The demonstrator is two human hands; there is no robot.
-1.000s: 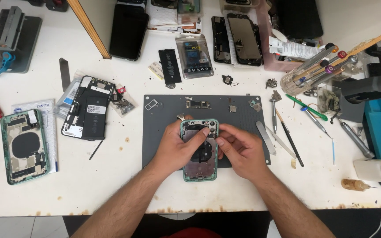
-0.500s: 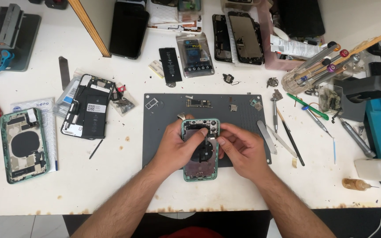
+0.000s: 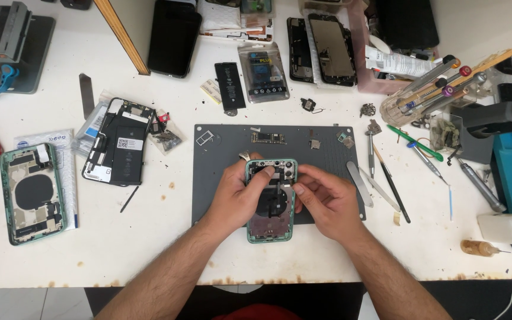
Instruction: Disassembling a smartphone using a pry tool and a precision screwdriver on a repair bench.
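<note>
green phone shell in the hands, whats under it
The green phone shell lies on a dark grey mat on the white table. The left hand and right hand cover its sides.

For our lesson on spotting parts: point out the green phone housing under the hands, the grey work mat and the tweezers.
green phone housing [image 3: 269, 228], head view, lower inside.
grey work mat [image 3: 217, 172], head view, bare left part.
tweezers [image 3: 360, 184], head view, middle of blade.

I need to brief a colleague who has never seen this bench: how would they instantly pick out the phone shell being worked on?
Start at the dark grey work mat in the middle of the white table. At its front edge lies a green phone housing, opened up, between the left hand and right hand. The other green housing lies untouched at the table's left, off the mat.
</note>
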